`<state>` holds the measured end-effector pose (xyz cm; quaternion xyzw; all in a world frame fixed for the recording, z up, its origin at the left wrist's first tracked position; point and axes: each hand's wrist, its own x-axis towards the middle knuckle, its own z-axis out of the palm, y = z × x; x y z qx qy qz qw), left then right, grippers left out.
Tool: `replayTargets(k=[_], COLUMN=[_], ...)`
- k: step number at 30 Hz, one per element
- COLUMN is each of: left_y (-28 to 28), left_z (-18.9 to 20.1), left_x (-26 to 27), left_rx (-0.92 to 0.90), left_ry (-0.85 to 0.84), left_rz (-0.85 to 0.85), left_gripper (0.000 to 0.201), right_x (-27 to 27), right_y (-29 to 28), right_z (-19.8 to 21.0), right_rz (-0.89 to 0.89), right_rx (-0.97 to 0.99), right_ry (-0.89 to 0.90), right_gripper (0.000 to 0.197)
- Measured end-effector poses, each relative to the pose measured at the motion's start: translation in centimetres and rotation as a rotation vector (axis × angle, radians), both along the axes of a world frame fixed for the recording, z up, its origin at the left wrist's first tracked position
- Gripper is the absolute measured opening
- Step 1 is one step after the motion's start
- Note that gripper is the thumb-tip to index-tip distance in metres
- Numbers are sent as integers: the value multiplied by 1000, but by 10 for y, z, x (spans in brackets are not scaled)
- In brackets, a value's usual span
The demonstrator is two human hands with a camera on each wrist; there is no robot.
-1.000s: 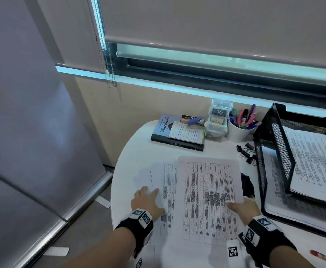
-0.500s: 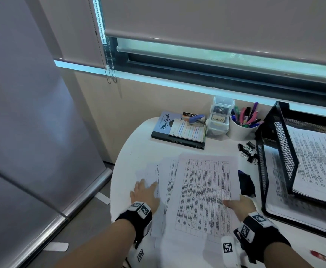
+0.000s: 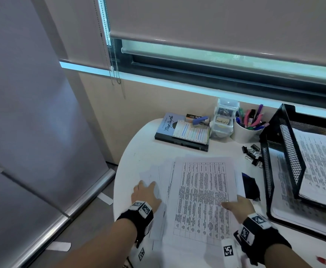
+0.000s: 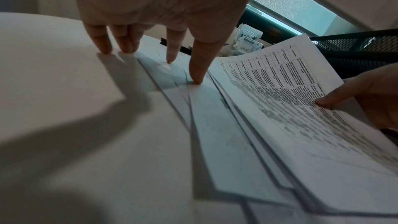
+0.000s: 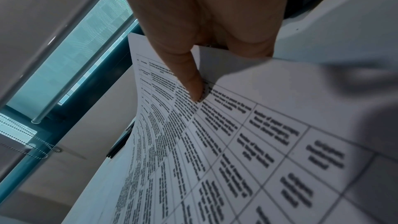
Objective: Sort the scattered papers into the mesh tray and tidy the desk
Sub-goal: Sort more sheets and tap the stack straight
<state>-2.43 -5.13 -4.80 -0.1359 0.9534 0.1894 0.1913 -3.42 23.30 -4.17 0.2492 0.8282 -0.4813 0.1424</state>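
Papers point(image 3: 200, 198): right grip point(image 3: 237, 206) pinches top sheet; left grip point(image 3: 145, 194) presses, fingers straight.

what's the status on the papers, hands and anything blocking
Left hand flat, fingertips pressing lower sheets. Right hand pinching top printed sheet, edge lifted. Mesh tray to the right; dark object and binder clips between.

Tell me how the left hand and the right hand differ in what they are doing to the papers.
The left hand presses spread, straight fingertips flat onto the lower sheets; the right hand pinches the printed top sheet by its edge, thumb on top. The left hand's sheets lie flat on the desk; the right hand's sheet curves upward. Both work the same fanned pile.
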Motion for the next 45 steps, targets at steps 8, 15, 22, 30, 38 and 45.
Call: replayTargets(k=[8, 15, 22, 30, 38, 45], left_y=[-9, -10, -9, -8, -8, -7], left_z=[-2, 0, -1, -4, -6, -5], left_x=[-3, -8, -8, -13, -15, -23], left_rx=[10, 77, 75, 140, 74, 119], left_ry=[45, 22, 42, 43, 51, 26], left_rz=[219, 189, 236, 223, 212, 233], left_gripper=[49, 54, 65, 60, 57, 53], right_x=[-5, -9, -16, -16, -20, -19], right_y=[4, 3, 1, 6, 27, 39], right_z=[-3, 5, -2, -3, -2, -16], right_rz=[-3, 22, 7, -4, -20, 13], right_rx=[46, 138, 132, 75, 183, 182], right_ry=[-28, -50, -130, -92, -145, -164], right_gripper=[5, 5, 35, 13, 31, 30])
